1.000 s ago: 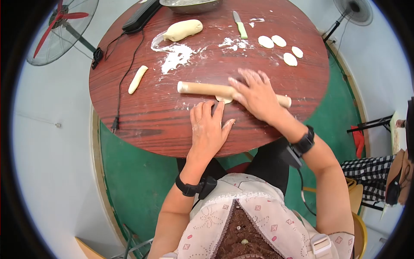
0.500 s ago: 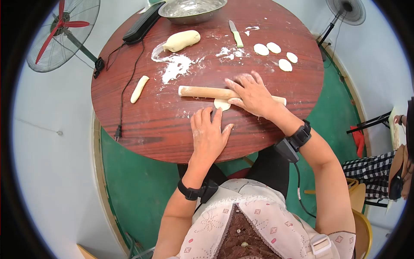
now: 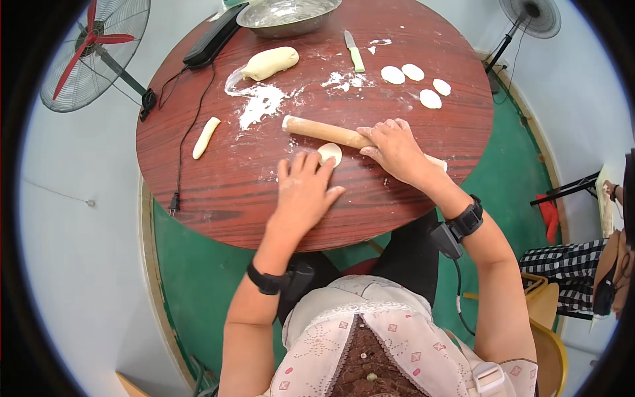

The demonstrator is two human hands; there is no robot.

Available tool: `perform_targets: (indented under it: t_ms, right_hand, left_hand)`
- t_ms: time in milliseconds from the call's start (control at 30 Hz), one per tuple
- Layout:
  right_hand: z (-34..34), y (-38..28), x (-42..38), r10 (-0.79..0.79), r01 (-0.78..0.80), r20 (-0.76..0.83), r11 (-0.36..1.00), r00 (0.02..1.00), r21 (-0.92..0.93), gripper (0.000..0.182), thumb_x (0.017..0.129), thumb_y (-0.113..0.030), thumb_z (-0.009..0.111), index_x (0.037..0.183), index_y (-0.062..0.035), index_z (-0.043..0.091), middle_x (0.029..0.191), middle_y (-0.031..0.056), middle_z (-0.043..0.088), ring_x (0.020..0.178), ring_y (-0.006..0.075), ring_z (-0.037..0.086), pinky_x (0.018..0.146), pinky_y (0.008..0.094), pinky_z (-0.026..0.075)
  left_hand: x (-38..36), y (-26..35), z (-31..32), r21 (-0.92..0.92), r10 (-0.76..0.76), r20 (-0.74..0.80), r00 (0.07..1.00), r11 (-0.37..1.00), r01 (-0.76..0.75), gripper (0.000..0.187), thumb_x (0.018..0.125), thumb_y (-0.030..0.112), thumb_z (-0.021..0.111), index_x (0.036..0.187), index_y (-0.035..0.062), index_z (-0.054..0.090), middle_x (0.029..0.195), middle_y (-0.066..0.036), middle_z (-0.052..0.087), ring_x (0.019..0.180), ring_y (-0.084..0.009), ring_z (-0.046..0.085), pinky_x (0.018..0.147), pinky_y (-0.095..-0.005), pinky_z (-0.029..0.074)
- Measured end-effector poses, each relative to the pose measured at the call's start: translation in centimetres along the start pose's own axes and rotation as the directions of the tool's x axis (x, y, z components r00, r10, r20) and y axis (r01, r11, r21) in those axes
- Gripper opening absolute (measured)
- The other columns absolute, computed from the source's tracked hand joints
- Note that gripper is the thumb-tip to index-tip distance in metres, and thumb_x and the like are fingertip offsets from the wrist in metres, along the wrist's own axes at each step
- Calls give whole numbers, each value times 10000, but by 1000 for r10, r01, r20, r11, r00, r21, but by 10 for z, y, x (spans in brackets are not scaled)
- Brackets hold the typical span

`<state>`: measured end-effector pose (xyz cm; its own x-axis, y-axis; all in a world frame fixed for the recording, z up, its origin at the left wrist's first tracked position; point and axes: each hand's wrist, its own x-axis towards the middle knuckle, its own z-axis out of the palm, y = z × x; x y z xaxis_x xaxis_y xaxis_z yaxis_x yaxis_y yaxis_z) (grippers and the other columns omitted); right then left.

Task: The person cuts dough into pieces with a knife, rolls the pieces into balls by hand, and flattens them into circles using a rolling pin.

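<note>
A small round dough wrapper lies on the table just below the wooden rolling pin. My left hand is beside it, fingers apart, fingertips right at the wrapper's left edge. With its fingers wrapped round the pin's right half, my right hand holds it at a slant, the left end farther from me. Several finished-looking dough rounds lie at the upper right. A dough log sits at the upper left, and a thin dough strip lies to the left.
Scattered flour whitens the table's middle. A green-handled knife lies near a metal bowl at the back. A black case and a power cord occupy the left side. Fans stand beyond the table; another person's clothing shows at right.
My right hand's fingers have gone from spread to wrapped round the rolling pin, which has tilted, exposing more of the wrapper. My left hand has shifted slightly left.
</note>
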<state>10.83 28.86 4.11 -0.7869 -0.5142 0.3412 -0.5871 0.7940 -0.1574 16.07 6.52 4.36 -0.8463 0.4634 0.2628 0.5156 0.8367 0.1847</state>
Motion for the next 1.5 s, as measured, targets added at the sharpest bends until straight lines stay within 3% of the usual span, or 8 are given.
perform_targets:
  t_ms: [367, 467, 833, 1000, 1200, 1233, 1333, 1500]
  right_hand:
    - [27, -36, 11, -64, 61, 22, 992, 998, 112, 375, 927, -285, 514, 1235, -79, 570, 1227, 154, 540, 1166, 314, 489, 1003, 462, 344]
    - [28, -34, 24, -70, 65, -42, 990, 997, -122, 413, 954, -340, 452, 1259, -80, 554, 1317, 173, 495, 1254, 323, 431, 1046, 493, 304]
    - [30, -29, 33, 52, -37, 55, 969, 997, -243, 626, 955, -506, 370, 1373, -45, 436, 1443, 214, 369, 1374, 345, 297, 1113, 559, 173]
    - [19, -35, 36, 60, -46, 231, 997, 971, -69, 652, 961, -530, 341, 1415, -64, 377, 1480, 220, 306, 1404, 357, 231, 1120, 568, 132]
    - [28, -31, 34, 9, 4, 69, 981, 998, -193, 730, 910, -604, 394, 1403, -66, 398, 1462, 213, 340, 1384, 353, 277, 1117, 569, 150]
    - [30, -28, 36, -73, 58, -67, 976, 995, -211, 682, 880, -568, 492, 1345, -69, 459, 1361, 202, 459, 1301, 347, 387, 1090, 539, 225]
    - [12, -26, 36, -101, 120, 177, 988, 979, -100, 557, 857, -470, 587, 1240, -69, 536, 1165, 159, 589, 1130, 321, 512, 1017, 483, 317]
    - [16, -5, 20, 7, -9, -24, 998, 1000, -65, 391, 863, -349, 616, 1146, -81, 585, 972, 106, 644, 957, 291, 566, 921, 438, 363]
  left_hand:
    - [-28, 28, 20, -51, -192, -192, 962, 981, 185, 568, 789, 338, 700, 1223, 2, 556, 1194, -199, 473, 1107, -357, 426, 956, -477, 310]
    - [-23, 25, 22, -106, -235, -182, 955, 970, 219, 583, 790, 342, 698, 1231, -3, 536, 1189, -197, 469, 1102, -359, 425, 957, -474, 312]
    - [-25, 25, 23, -112, -268, -243, 932, 962, 248, 548, 761, 297, 728, 1180, -12, 555, 1148, -189, 471, 1067, -362, 429, 943, -475, 331]
    - [-25, 23, 22, -125, -262, -269, 927, 964, 236, 552, 761, 298, 724, 1182, -18, 558, 1135, -189, 477, 1071, -362, 434, 933, -479, 337]
    - [-25, 25, 23, -123, -272, -278, 921, 961, 247, 523, 767, 300, 720, 1157, -15, 570, 1135, -195, 481, 1069, -363, 437, 937, -477, 336]
    - [-26, 23, 24, -111, -268, -263, 927, 963, 247, 535, 771, 308, 716, 1173, -10, 566, 1166, -197, 486, 1087, -363, 437, 944, -480, 336]
    - [-30, 15, 19, -74, -205, -261, 943, 979, 192, 536, 773, 310, 712, 1185, -1, 568, 1213, -188, 492, 1127, -354, 433, 955, -484, 338]
    - [-32, -19, -4, -48, -60, -85, 995, 997, 56, 500, 784, 290, 699, 1178, 8, 578, 1240, -178, 498, 1152, -354, 439, 961, -480, 352]
